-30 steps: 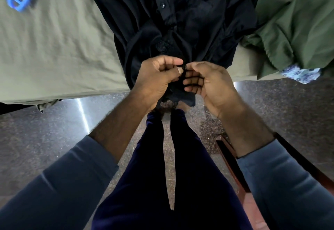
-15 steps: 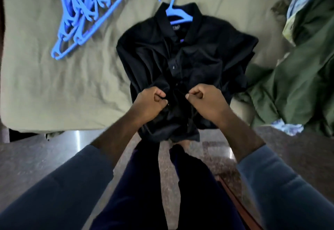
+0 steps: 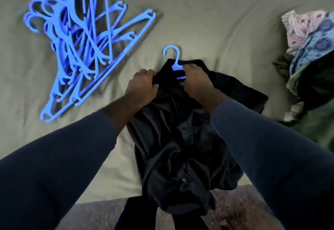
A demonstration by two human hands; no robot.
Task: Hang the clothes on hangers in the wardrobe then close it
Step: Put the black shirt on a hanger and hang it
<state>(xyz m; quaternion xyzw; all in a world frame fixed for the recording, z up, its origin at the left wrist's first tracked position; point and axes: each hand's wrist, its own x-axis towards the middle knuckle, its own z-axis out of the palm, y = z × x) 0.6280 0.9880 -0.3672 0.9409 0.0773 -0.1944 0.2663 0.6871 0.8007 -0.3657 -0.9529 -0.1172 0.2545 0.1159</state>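
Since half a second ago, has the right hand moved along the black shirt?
Yes. The right hand has gone up the black shirt, from the middle buttons to the collar, beside the hook of the blue hanger.

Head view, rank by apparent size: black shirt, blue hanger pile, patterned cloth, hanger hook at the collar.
1. black shirt and blue hanger pile: look alike, and the shirt lies nearer, so unranked.
2. patterned cloth, partly cut off.
3. hanger hook.
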